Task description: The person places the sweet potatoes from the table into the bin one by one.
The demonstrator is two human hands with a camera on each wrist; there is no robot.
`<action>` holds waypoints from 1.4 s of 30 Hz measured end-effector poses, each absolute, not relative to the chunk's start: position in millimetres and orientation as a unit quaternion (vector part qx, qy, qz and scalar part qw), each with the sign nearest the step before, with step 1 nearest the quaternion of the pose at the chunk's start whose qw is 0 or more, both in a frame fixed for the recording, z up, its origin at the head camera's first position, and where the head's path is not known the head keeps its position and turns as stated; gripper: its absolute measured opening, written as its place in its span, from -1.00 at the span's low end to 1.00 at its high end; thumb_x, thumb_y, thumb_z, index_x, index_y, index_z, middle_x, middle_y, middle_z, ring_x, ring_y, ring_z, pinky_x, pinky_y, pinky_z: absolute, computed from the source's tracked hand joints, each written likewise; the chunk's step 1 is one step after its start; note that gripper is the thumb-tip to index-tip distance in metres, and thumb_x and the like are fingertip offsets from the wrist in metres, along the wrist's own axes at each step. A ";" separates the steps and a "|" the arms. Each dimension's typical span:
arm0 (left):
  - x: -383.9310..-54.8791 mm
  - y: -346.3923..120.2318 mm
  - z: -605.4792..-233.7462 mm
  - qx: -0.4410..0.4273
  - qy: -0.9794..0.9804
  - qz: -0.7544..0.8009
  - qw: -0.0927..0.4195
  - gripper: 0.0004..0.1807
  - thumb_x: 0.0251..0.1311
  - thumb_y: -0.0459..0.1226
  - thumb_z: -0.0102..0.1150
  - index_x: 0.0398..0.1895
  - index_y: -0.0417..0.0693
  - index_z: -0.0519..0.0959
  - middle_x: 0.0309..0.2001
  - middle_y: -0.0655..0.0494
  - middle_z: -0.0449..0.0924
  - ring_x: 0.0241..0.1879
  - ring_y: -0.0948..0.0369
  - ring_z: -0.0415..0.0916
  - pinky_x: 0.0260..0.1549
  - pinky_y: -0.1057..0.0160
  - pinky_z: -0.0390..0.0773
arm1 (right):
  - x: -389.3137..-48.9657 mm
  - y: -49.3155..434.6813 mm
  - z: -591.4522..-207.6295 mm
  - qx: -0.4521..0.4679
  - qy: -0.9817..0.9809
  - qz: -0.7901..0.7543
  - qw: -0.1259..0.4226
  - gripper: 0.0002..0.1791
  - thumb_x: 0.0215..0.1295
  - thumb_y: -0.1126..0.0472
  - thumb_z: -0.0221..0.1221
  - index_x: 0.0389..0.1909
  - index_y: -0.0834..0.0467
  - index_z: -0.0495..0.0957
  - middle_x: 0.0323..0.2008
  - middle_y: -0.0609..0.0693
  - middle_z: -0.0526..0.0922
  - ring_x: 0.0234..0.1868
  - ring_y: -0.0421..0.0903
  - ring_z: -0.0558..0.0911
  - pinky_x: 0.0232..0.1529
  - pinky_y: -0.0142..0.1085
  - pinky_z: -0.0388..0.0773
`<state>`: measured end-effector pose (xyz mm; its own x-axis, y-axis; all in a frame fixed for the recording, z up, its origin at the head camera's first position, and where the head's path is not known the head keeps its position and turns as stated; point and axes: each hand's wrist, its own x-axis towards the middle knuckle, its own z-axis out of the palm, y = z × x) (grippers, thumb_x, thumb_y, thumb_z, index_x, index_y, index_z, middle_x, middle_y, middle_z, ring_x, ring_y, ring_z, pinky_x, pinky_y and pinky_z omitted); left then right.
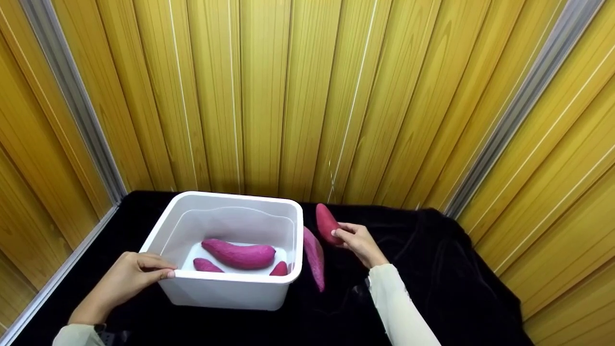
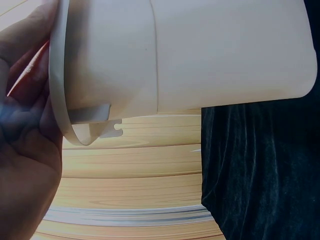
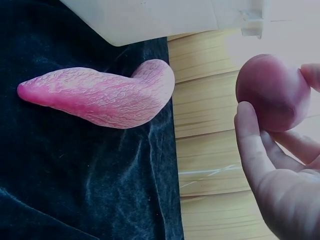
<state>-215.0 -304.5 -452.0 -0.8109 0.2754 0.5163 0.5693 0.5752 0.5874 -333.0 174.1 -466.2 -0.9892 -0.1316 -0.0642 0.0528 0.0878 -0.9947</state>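
My left hand [image 1: 126,283] pinches the near-left rim of a white plastic bin [image 1: 226,292]. In the left wrist view its fingers lie along the rim [image 2: 58,75]. A large purple sweet potato [image 1: 240,253] lies on the bin floor, with a smaller one [image 1: 206,265] and a reddish one [image 1: 279,268] partly hidden by the near wall. To the right of the bin, my right hand [image 1: 361,244] holds a red sweet potato [image 1: 326,221] between thumb and fingers, seen end-on [image 3: 270,92] in the right wrist view. A curved purple sweet potato [image 1: 314,259] lies beside the bin.
Black velvety cloth [image 1: 456,288] covers the table, with folds on the right side. Yellow wood-grain panels [image 1: 307,96] stand behind and at both sides, joined by grey metal corner strips [image 1: 509,115].
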 end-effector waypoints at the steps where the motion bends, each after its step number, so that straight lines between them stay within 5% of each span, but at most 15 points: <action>1: -215.0 -304.6 -452.1 -0.244 -0.867 -0.391 0.188 -0.89 -0.13 -0.39 0.47 -0.47 -0.06 0.77 -0.46 0.13 0.75 -0.34 0.58 0.53 -0.36 0.67 0.43 | -333.0 173.6 -465.4 -0.028 0.734 -0.675 0.068 -0.50 0.23 0.33 0.17 0.16 0.48 0.41 -0.16 0.10 0.63 -0.27 -0.18 0.64 -0.16 -0.32 0.62; 14: -214.5 -305.2 -452.2 -0.241 -0.867 -0.393 0.188 -0.90 -0.13 -0.41 0.47 -0.49 -0.09 0.76 -0.48 0.15 0.74 -0.35 0.59 0.52 -0.40 0.66 0.44 | -331.9 171.1 -454.5 -0.058 0.734 -0.672 0.079 -0.42 0.18 0.35 0.19 0.22 0.48 0.35 0.02 0.23 0.57 -0.19 -0.16 0.64 -0.06 -0.29 0.61; 42: -214.9 -305.8 -452.8 -0.242 -0.867 -0.393 0.189 -0.90 -0.14 -0.41 0.47 -0.49 -0.07 0.76 -0.47 0.17 0.74 -0.34 0.59 0.52 -0.37 0.68 0.42 | -330.3 154.3 -432.3 -0.099 0.747 -0.652 0.084 -0.44 0.14 0.32 0.25 0.20 0.38 0.43 0.02 0.18 0.61 -0.17 -0.17 0.64 -0.08 -0.30 0.60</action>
